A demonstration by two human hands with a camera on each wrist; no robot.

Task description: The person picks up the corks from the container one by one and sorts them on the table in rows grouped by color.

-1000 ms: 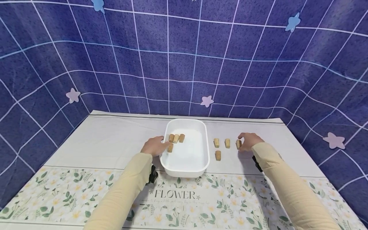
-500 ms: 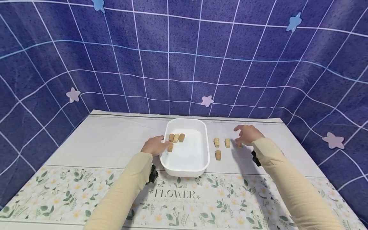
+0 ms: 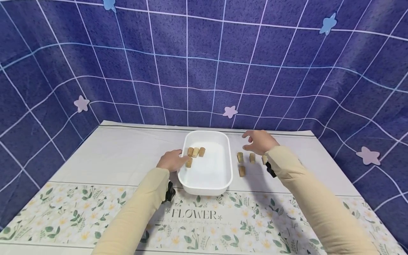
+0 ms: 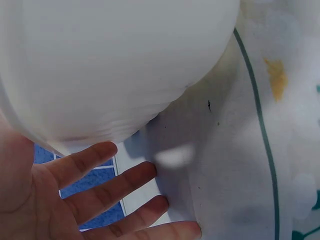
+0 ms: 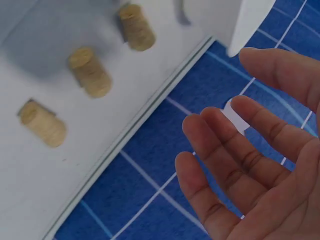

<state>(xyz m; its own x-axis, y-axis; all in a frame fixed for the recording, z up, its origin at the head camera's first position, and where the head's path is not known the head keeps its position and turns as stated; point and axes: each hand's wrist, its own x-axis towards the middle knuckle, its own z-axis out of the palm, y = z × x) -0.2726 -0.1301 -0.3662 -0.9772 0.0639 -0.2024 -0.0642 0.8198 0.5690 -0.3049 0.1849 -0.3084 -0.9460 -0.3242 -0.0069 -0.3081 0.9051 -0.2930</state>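
A white rectangular tub (image 3: 205, 191) stands on the table, with several corks inside its left half. Three of them lie in a row, the middle cork (image 3: 196, 152) paler; another cork (image 3: 189, 163) lies by the left thumb. My left hand (image 3: 171, 161) holds the tub's left rim, thumb over the edge and fingers spread along the outside wall (image 4: 115, 65); the thumb is hidden in the left wrist view. My right hand (image 3: 261, 141) hovers empty, fingers loosely bent, behind a row of corks (image 3: 252, 158) right of the tub. One darker cork (image 3: 242, 171) lies in front of that row.
The white tabletop (image 3: 127, 156) has a flowered band (image 3: 79, 216) with "FLOWER" lettering along the front. A blue gridded curtain (image 3: 204, 71) with star shapes encloses the back and sides.
My right hand has let go of the rightmost cork, lifted, and moved left toward the tub. That cork stays on the table. My left hand keeps its place on the rim.
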